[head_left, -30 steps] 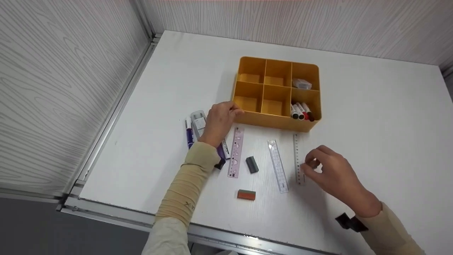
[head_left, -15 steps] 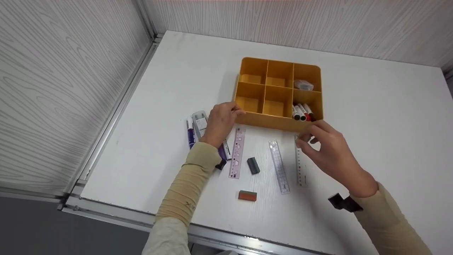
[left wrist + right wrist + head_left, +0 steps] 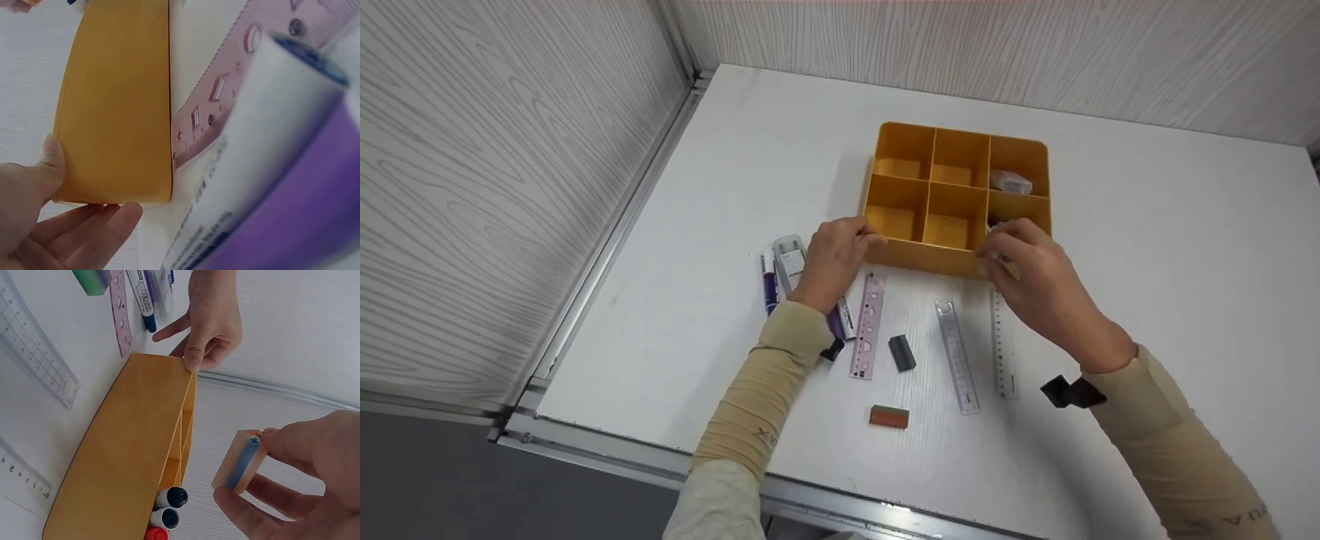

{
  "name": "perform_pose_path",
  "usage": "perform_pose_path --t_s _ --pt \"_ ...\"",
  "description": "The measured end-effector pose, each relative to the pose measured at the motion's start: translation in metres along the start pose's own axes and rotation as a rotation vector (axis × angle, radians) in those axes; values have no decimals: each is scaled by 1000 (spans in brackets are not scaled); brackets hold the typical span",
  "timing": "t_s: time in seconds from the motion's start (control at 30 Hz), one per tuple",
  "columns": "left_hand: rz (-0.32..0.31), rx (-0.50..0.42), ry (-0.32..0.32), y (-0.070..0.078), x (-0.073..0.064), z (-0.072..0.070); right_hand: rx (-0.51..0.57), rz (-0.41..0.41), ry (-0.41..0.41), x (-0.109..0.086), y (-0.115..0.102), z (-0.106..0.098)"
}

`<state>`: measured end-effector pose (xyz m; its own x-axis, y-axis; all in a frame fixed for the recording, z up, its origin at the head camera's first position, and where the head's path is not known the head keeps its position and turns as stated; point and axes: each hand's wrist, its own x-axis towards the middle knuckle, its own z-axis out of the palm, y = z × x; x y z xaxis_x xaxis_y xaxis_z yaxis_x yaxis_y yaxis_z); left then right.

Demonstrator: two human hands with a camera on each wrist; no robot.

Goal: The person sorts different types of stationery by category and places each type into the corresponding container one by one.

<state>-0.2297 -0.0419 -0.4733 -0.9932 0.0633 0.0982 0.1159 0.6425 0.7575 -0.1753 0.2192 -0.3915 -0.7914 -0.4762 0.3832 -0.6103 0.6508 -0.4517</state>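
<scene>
A yellow divided box (image 3: 922, 257) stands on the table. My left hand (image 3: 840, 255) holds its front left corner, with the thumb on the rim and the fingers around the side in the left wrist view. My right hand (image 3: 1027, 270) is raised over the box's front right edge. Between thumb and fingertips it pinches a small translucent pencil sharpener (image 3: 239, 461) with a bluish strip and a screw, seen in the right wrist view. Several whiteboard markers (image 3: 169, 517) stand in the front right compartment, mostly hidden by the right hand in the head view.
Clear wrapped items (image 3: 1011, 182) lie in the back right compartment. A pink ruler (image 3: 868, 326), two clear rulers (image 3: 958, 356), a dark grey block (image 3: 901, 352) and an orange-and-green block (image 3: 889, 416) lie in front. Markers (image 3: 770, 281) and a grey case (image 3: 790, 259) lie left.
My right hand has moved up and left from beside the right clear ruler to over the box's front right edge. The left hand has stayed on the box corner.
</scene>
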Motion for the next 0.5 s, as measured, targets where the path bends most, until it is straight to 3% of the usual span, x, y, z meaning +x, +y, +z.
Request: perform_pose_path --t_s 0.27,0.5 --pt "-5 -3 2 2 -1 -1 9 -33 -25 24 7 8" --pt "13 20 15 2 -3 0 23 19 -94 44 12 18"
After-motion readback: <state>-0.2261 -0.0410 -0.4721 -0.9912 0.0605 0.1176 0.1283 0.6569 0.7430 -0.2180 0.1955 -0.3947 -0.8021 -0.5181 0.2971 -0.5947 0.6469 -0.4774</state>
